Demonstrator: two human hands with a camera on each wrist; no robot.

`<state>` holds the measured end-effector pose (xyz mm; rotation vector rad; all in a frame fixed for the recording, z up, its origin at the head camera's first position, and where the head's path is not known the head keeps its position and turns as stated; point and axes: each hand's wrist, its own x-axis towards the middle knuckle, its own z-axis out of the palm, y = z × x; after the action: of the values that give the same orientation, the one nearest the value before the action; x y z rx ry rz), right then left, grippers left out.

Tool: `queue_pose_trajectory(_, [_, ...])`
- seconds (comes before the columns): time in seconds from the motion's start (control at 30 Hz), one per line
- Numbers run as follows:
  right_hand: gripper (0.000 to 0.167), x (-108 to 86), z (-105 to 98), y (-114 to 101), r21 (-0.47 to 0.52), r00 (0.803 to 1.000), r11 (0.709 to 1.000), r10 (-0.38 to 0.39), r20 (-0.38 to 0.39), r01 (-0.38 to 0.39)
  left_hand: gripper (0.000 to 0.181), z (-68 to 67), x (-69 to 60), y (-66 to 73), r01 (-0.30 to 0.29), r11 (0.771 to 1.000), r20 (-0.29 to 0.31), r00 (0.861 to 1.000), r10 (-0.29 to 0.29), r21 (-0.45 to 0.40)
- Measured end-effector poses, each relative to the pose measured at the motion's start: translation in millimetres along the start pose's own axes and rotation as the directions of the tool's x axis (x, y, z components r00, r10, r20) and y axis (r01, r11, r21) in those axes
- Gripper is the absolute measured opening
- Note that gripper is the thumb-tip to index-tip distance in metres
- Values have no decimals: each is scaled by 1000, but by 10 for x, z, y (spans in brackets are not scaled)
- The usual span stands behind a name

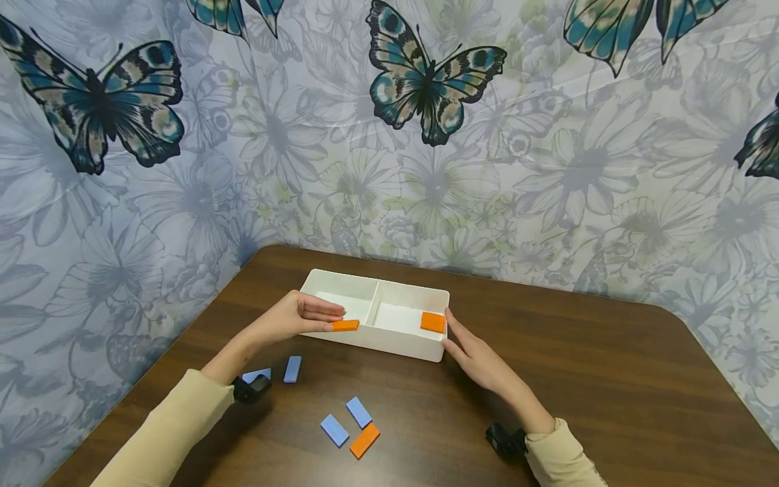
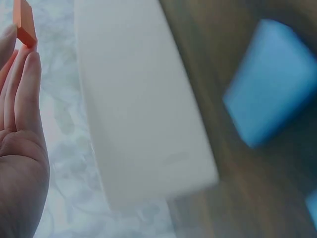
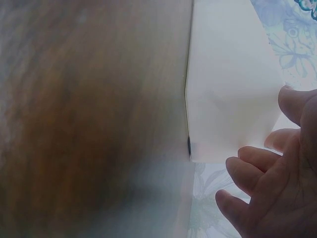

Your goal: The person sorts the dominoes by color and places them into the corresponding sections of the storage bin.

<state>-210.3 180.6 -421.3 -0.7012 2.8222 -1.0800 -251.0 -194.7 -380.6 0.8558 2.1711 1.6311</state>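
Observation:
In the head view a white box (image 1: 395, 340) with two compartments stands on the table. The left hand (image 1: 304, 316) pinches an orange block (image 1: 345, 325) between thumb and fingers, above the box's front wall near the divider. The left wrist view also shows this orange block (image 2: 25, 22) at the fingertips of the left hand (image 2: 22, 124). Inside the right compartment, by its right wall, lies orange material (image 1: 433, 322); whether one block or more, I cannot tell. The right hand (image 1: 477, 355) touches the box's right end, fingers extended; the right wrist view shows the hand (image 3: 277, 173) beside the white wall.
On the brown table (image 1: 608, 379), in front of the box, lie several blue blocks (image 1: 335, 431) and an orange block (image 1: 365, 441). One blue block (image 1: 257, 375) is partly behind the left wrist's camera. A patterned cloth (image 1: 395, 203) hangs behind the table.

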Motion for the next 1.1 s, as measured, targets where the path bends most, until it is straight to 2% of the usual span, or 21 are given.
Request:
queue_pose_trajectory(0.27, [67,10,-10,-1,-2,1000,1000,8,6,-8,37,172,426,91,-44,999,22,999,44,20])
queue_pose_trajectory(0.6, [66,11,-6,1,-1,1000,1000,30,8,-30,36,429,873,88,-22,999,85,996,25,-37])
queue_pose_trajectory(0.87, [66,10,-10,-9,-2,1000,1000,23,-2,-23,34,616,1110,24,-47,999,113,993,46,5])
queue_pose_trajectory(1.1, [65,3,-16,-12,1,1000,1000,14,-4,-14,34,767,1255,-47,-10,999,99,995,6,42])
